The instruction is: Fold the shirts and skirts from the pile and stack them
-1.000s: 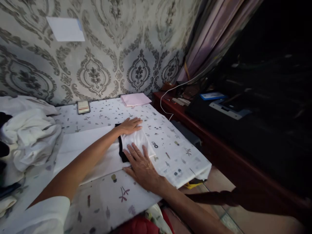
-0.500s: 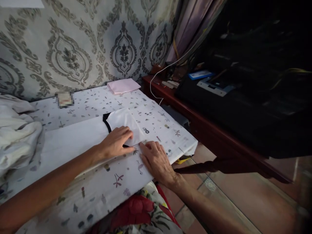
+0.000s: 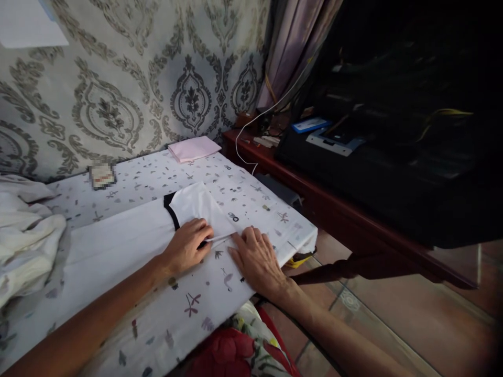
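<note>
A white shirt [image 3: 121, 228] with a curved black trim [image 3: 171, 210] lies flat and folded on a white printed sheet. Beyond the trim, a white flap [image 3: 200, 207] of it spreads toward the right. My left hand [image 3: 187, 245] is closed on the near edge of the flap beside the trim, its fingertips curled. At the flap's right corner, my right hand [image 3: 257, 259] pinches the cloth, although its fingertips are partly hidden. The near edge runs taut between both hands.
A folded pink cloth [image 3: 194, 148] and a small blurred item [image 3: 102, 175] rest toward the patterned wall. Crumpled pale fabric [image 3: 29, 230] is piled at left. To the right stands a dark red wooden table [image 3: 334, 207] bearing a blue item [image 3: 311, 124] and a white cable [image 3: 245, 124].
The flap's near edge is now stretched straighter between my hands, and my right hand has shifted slightly right. The camera view has tilted up a little.
</note>
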The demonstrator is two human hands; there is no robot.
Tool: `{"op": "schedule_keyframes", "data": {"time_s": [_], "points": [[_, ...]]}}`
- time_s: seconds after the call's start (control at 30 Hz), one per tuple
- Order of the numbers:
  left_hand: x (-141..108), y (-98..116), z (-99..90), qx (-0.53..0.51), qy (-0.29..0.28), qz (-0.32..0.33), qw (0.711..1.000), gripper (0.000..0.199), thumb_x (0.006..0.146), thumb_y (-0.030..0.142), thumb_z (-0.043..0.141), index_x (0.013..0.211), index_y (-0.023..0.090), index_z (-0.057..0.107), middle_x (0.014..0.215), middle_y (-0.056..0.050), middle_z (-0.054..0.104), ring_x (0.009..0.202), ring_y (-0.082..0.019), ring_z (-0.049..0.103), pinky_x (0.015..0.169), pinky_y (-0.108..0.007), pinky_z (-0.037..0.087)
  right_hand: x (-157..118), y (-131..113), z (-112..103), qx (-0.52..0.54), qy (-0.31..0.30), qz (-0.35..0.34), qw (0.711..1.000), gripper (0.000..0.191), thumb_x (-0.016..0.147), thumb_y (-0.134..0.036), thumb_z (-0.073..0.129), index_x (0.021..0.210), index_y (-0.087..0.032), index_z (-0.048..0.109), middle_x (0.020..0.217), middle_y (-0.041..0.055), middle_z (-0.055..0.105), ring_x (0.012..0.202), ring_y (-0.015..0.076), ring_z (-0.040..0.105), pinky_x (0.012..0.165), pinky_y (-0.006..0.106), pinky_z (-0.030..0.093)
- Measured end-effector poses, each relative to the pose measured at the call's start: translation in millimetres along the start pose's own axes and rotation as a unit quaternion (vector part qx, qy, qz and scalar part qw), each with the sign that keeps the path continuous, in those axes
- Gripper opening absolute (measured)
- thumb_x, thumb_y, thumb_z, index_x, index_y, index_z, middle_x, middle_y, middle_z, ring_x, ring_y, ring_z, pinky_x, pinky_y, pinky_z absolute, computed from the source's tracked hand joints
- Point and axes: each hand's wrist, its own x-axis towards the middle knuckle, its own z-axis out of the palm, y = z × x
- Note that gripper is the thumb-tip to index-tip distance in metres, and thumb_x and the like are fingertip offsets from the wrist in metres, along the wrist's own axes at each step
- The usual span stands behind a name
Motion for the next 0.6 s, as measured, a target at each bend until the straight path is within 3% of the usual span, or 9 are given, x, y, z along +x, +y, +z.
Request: {"op": "schedule_keyframes", "data": {"time_s": [0.2,0.3,0.37,0.43,0.5,0.6], "points": [[-4.1,7.3,-5.3,-0.047,-0.004,-0.015,0.999,0.006,0.086,0.024,0.056,0.081,0.023,0.055,0.088,-0.005,0.059,0.086,-0.022,0.055,0.078,-0.035,0.044,-14.5,17.5,2.3,0.022,0.043,-0.032,0.998,0.027,0.097,-0.027,0.05,0.121,-0.019,0.06,0.099,0.0097,0.057,0.089,0.0259,0.052,0.079,0.041,0.045],[1.9,1.7,-22.2,-0.146,-0.039,-0.046,0.987,0.012,0.09,0.035,0.056,0.086,0.023,0.058,0.09,-0.004,0.062,0.085,-0.021,0.058,0.074,-0.031,0.045,-13.1,28.3,-2.1,0.045,0.067,-0.045,0.996,0.02,0.097,-0.025,0.048,0.105,-0.02,0.065,0.093,0.0081,0.059,0.084,0.0235,0.055,0.075,0.038,0.047],[18.0,-15.1,-36.2,-0.199,-0.026,-0.083,0.976,0.015,0.092,0.036,0.052,0.092,0.024,0.06,0.094,-0.004,0.065,0.084,-0.019,0.06,0.071,-0.028,0.045,-2.9,26.7,-8.9,0.069,0.091,-0.046,0.992,0.024,0.099,-0.025,0.044,0.09,-0.021,0.066,0.087,0.0077,0.06,0.08,0.0222,0.056,0.072,0.037,0.048],[44.2,-41.6,-48.2,-0.178,0.037,-0.142,0.973,0.013,0.091,0.029,0.05,0.092,0.023,0.062,0.095,-0.004,0.066,0.087,-0.019,0.061,0.072,-0.027,0.045,14.3,14.2,-15.3,0.096,0.111,-0.063,0.987,0.028,0.101,-0.024,0.042,0.088,-0.02,0.067,0.089,0.0087,0.063,0.083,0.0221,0.059,0.075,0.037,0.05],[75.0,-71.2,-54.5,-0.095,0.079,-0.225,0.967,0.007,0.084,0.023,0.055,0.083,0.022,0.062,0.091,-0.004,0.066,0.089,-0.02,0.06,0.075,-0.027,0.044,35.1,-6.3,-16.8,0.113,0.111,-0.104,0.982,0.024,0.1,-0.024,0.045,0.1,-0.019,0.068,0.104,0.0115,0.067,0.095,0.0239,0.061,0.084,0.039,0.051],[112.3,-105.3,-52.4,-0.065,0.061,-0.277,0.957,0.013,0.077,0.025,0.062,0.065,0.021,0.056,0.066,-0.001,0.059,0.074,-0.02,0.057,0.067,-0.027,0.041,61.3,-34.1,-5.2,0.11,0.08,-0.174,0.975,0.027,0.097,-0.027,0.054,0.119,-0.016,0.065,0.132,0.0149,0.062,0.119,0.0279,0.058,0.101,0.045,0.048]]}}
